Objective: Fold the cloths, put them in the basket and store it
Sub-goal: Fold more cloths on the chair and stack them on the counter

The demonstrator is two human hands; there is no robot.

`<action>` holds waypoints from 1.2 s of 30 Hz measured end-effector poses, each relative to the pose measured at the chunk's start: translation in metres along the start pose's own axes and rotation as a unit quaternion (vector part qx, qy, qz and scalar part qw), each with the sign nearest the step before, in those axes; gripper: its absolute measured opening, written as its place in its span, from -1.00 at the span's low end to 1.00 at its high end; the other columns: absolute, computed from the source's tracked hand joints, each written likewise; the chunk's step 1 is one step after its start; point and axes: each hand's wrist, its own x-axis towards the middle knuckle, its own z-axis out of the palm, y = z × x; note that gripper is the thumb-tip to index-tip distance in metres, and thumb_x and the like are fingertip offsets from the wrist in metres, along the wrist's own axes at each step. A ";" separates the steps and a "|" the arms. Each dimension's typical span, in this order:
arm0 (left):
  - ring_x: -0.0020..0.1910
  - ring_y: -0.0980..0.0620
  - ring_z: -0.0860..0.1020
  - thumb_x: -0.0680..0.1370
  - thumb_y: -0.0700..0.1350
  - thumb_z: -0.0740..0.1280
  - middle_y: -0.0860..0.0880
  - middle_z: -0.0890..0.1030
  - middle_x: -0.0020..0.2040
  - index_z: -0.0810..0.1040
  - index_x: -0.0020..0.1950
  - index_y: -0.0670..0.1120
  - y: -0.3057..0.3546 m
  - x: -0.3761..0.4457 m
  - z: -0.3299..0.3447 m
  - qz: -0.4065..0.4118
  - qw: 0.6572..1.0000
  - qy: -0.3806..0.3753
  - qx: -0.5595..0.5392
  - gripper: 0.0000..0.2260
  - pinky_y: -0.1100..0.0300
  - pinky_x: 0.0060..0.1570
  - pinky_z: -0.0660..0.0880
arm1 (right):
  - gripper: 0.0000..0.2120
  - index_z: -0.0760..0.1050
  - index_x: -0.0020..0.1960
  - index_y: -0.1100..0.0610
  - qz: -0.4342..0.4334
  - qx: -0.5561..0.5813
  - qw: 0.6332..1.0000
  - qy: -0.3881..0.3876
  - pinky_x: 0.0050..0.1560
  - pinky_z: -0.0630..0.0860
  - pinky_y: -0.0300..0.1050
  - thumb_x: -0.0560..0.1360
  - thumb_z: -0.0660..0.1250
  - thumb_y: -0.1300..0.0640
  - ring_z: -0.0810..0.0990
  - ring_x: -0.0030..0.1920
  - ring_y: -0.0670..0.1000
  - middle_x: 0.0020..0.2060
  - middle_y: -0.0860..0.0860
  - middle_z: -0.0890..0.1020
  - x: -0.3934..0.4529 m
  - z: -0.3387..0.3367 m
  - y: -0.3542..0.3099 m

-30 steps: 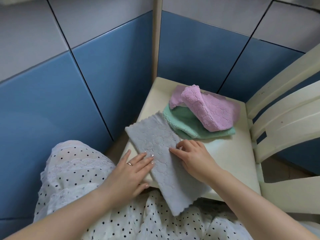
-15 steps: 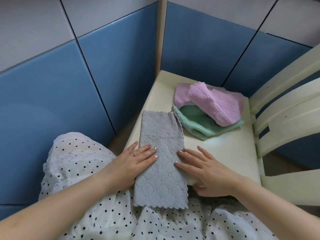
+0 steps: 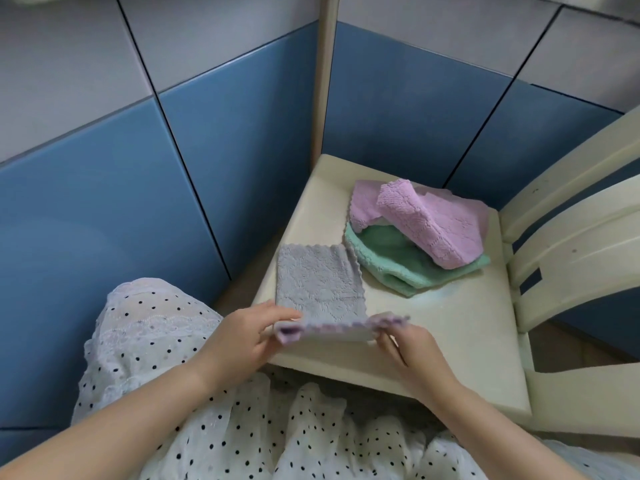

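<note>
Blue and grey wall panels meet in a corner behind a cream chair (image 3: 460,327), whose seat carries the cloths. The person sits facing it in a white dotted dress (image 3: 242,427). A grey cloth (image 3: 320,282) lies flat on the near left part of the seat, its near edge lifted off the surface. The left hand (image 3: 242,337) pinches the near left corner of that edge, thumb on top and fingers curled beneath. The right hand (image 3: 408,344) pinches the near right corner the same way, its grip closed tight on the scalloped hem. Between the two hands the hem is stretched taut. Just beyond the grey cloth, a green cloth (image 3: 391,261) lies rumpled, with a pink cloth (image 3: 433,226) heaped on top, touching it.
</note>
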 end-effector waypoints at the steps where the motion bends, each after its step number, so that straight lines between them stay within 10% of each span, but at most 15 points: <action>1: 0.07 0.30 0.52 0.51 0.22 0.23 0.35 0.59 0.07 0.57 0.12 0.21 0.005 0.001 -0.002 -0.031 0.999 0.005 -0.037 -0.75 0.44 0.04 0.42 | -0.75 0.50 -0.07 -0.03 0.015 -0.014 1.000 0.009 -0.25 0.41 -0.17 0.54 0.08 -0.07 0.55 -0.26 -0.05 -0.21 -0.16 0.59 0.007 -0.001 -0.002; 6: -0.05 0.12 0.63 0.55 -0.03 0.31 0.11 0.67 -0.04 0.33 0.31 0.31 0.011 0.004 0.001 -0.114 0.985 0.040 -0.124 -0.60 0.02 0.02 0.56 | -0.79 0.35 0.02 -0.01 0.093 -0.012 0.995 -0.032 -0.16 0.43 0.00 0.61 0.00 -0.08 0.54 -0.15 0.12 -0.15 0.02 0.61 0.038 0.001 -0.009; 14: -0.39 0.20 0.50 0.55 0.02 0.30 0.10 0.55 -0.32 -0.06 0.52 0.17 0.012 0.029 0.004 -0.216 0.973 0.066 -0.047 -0.32 0.20 -0.22 0.48 | -0.69 0.24 -0.31 0.00 0.211 -0.067 0.974 -0.036 -0.24 0.35 -0.01 0.59 0.12 -0.05 0.50 -0.19 0.14 -0.30 0.05 0.53 0.076 0.007 -0.010; 23: -0.05 0.07 0.55 0.53 0.03 0.31 0.04 0.56 -0.03 0.15 0.49 0.10 0.005 0.045 -0.008 -0.278 0.960 0.021 -0.034 -0.43 0.10 0.02 0.50 | -0.79 0.44 0.08 0.04 0.256 -0.048 0.965 -0.019 -0.09 0.41 -0.10 0.53 0.25 -0.06 0.56 -0.02 0.07 -0.08 -0.02 0.62 0.085 0.001 0.000; 29: 0.37 -0.05 0.40 0.52 -0.01 0.05 -0.04 0.48 0.34 0.43 0.36 -0.12 0.011 0.054 0.013 -0.018 0.964 0.069 0.257 -0.54 -0.10 0.31 0.31 | -0.67 0.55 0.13 0.17 -0.006 -0.140 0.988 0.066 0.03 0.47 -0.09 0.50 0.15 0.04 0.58 0.03 0.16 0.03 0.11 0.61 0.086 0.017 -0.020; 33: 0.54 0.02 -0.08 0.43 0.12 -0.33 -0.03 -0.01 0.56 0.01 0.55 -0.08 0.007 0.066 0.026 -0.100 0.927 -0.100 0.346 -0.29 -0.14 0.45 -0.15 | -0.50 0.46 0.32 0.11 -0.006 -0.233 0.969 -0.076 0.22 0.46 0.18 0.51 0.03 -0.09 0.46 0.32 0.13 0.30 0.12 0.50 0.085 0.047 -0.024; 36: 0.52 0.07 -0.24 0.57 0.16 -0.24 0.02 -0.20 0.55 -0.16 0.55 -0.05 -0.005 0.066 0.025 -0.135 0.924 -0.107 0.343 -0.42 -0.14 0.45 -0.24 | -0.32 0.05 0.52 0.00 0.042 -0.249 0.957 -0.142 0.48 0.01 0.06 0.47 -0.23 -0.25 0.00 0.53 0.01 0.53 0.01 0.06 0.081 0.043 -0.013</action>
